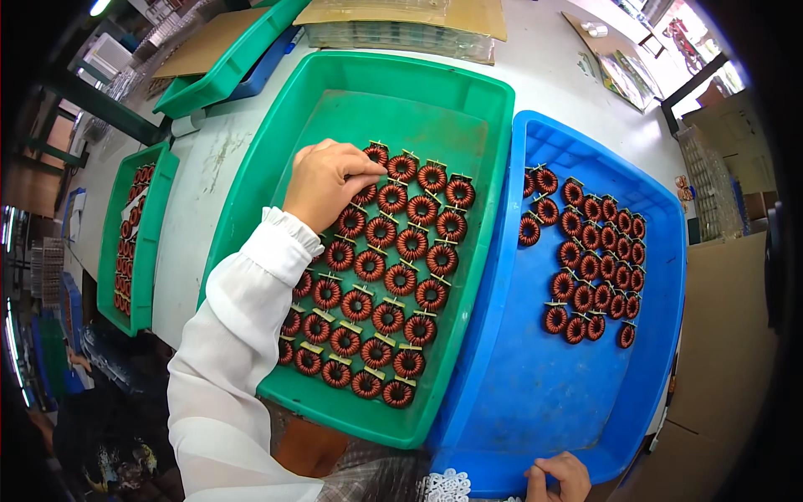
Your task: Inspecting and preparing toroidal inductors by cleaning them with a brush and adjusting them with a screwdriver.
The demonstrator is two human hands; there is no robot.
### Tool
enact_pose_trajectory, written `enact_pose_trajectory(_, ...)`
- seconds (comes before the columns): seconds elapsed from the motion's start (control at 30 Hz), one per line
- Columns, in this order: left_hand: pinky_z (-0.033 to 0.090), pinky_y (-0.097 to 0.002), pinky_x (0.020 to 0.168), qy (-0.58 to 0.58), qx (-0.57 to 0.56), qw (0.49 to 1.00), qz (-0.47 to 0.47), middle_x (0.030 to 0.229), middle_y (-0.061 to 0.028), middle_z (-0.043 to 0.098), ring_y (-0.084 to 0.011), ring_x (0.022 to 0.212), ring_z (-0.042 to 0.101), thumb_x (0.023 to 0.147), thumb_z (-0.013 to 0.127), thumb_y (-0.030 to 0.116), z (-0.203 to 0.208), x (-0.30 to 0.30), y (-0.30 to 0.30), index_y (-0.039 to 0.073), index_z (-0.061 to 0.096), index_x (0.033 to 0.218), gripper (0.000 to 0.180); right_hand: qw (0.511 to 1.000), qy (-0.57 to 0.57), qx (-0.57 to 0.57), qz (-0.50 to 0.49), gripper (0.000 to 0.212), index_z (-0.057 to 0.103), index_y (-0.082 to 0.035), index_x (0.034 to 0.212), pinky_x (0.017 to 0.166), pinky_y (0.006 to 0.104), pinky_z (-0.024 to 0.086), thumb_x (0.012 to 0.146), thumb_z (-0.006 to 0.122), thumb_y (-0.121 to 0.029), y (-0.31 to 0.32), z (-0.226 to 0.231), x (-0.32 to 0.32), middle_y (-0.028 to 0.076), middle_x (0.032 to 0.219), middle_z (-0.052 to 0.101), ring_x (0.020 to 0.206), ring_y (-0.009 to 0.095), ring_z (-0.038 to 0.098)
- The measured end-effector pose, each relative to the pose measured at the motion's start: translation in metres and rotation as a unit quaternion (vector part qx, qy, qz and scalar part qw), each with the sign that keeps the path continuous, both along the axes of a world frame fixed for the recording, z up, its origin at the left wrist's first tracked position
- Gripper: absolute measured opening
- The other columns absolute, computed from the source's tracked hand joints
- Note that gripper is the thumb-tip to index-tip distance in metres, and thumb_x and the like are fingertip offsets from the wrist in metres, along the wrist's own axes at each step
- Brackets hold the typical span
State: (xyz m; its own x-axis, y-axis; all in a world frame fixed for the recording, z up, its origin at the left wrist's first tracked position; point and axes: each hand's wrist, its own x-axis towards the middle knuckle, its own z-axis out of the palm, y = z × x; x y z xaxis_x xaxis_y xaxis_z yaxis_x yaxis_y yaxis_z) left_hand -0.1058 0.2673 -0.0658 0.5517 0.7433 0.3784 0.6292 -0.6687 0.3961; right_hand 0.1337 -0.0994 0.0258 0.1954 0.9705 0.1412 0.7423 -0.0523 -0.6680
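Observation:
My left hand (328, 180) reaches over the green tray (493, 209), thumb and forefinger pinched at a copper-wound ring coil (376, 154) in the farthest row. Part of that coil is hidden by my fingers. Rows of similar coils (356, 304), each with a small pale plate on one side, fill the middle and near part of this tray. At the near rim of the blue tray (523, 368), my right hand (562, 478) is curled, partly cut off by the picture's lower edge. Whatever its fingers may hold is hidden.
More ring coils (589, 268) stand grouped in the blue tray's far and right part. Farther left is a narrow green tray (156, 251) of coils. Cardboard over clear plastic trays (401, 38) lies at the back of the white table (201, 201). Cardboard (719, 335) stands at right.

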Motion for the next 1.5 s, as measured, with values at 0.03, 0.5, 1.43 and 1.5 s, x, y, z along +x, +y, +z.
enact_pose_trajectory(0.03,0.044,-0.0310,0.069,-0.001,-0.002,1.000,-0.002,0.079,-0.0009,0.065,-0.0185,0.077,0.057,0.069,0.070,0.013,-0.002,0.000,0.000,0.014,0.071,0.083,0.014,1.000,-0.001,-0.002,-0.002,0.013,0.065,-0.002,0.078,0.044,0.0274,0.037,0.066,0.068,0.003,-0.001,0.000,0.001,0.009,0.061,0.058,0.044,0.018,0.046)
enact_pose_trajectory(0.5,0.041,-0.0301,0.073,-0.007,-0.012,1.000,0.003,0.079,0.0006,0.064,-0.0171,0.077,0.056,0.071,0.069,0.013,-0.002,0.002,-0.002,0.015,0.071,0.084,0.014,0.996,-0.030,-0.075,0.026,0.011,0.063,-0.001,0.077,0.051,0.0298,0.044,0.067,0.067,0.003,0.005,0.005,0.004,0.011,0.064,0.059,0.049,0.022,0.052)
enact_pose_trajectory(1.43,0.043,-0.0372,0.083,-0.127,-0.019,0.992,0.017,0.097,-0.0085,0.064,-0.0246,0.090,0.059,0.082,0.058,0.008,0.045,0.029,-0.008,0.007,0.064,0.096,0.015,0.996,0.080,0.045,-0.011,0.015,0.062,-0.002,0.081,0.041,0.0299,0.034,0.069,0.069,0.000,0.006,0.001,0.005,0.010,0.058,0.055,0.044,0.021,0.046)
enact_pose_trajectory(1.5,0.037,-0.0446,0.090,-0.021,0.012,0.996,0.091,0.102,-0.0093,0.063,-0.0260,0.095,0.058,0.085,0.055,0.013,0.024,0.021,0.000,0.008,0.062,0.102,0.019,0.993,0.110,0.048,0.018,0.016,0.063,-0.003,0.082,0.043,0.0312,0.038,0.069,0.072,-0.003,0.008,-0.013,0.005,0.010,0.062,0.058,0.046,0.023,0.050)
